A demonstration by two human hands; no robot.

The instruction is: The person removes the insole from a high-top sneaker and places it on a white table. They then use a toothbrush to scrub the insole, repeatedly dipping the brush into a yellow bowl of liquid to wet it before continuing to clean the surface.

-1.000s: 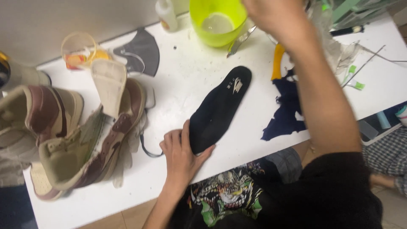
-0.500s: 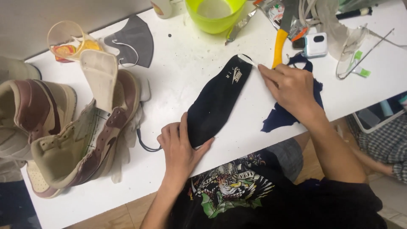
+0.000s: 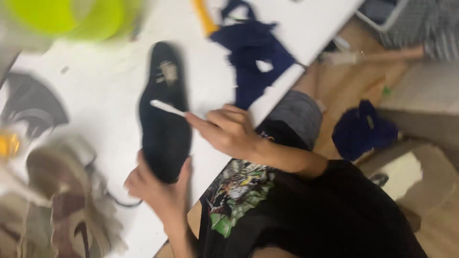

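A black shoe insole (image 3: 165,114) lies on the white table (image 3: 110,81). My left hand (image 3: 160,184) grips its near end from below. My right hand (image 3: 227,131) hovers over the insole's right side and holds a thin white stick-like tool (image 3: 167,107) whose tip rests on the insole's middle. The frame is blurred by motion.
A brown and beige high-top shoe (image 3: 62,200) lies at the near left. A lime green bowl (image 3: 71,19) stands at the back left, a dark mask (image 3: 31,102) at the left. Dark blue fabric scraps (image 3: 253,57) and a yellow handle (image 3: 204,16) sit near the table's right edge; another blue scrap (image 3: 361,129) lies on the floor.
My right hand has picked up a white stick-like tool and brought it down onto the insole. The camera has swung to the right and downward.
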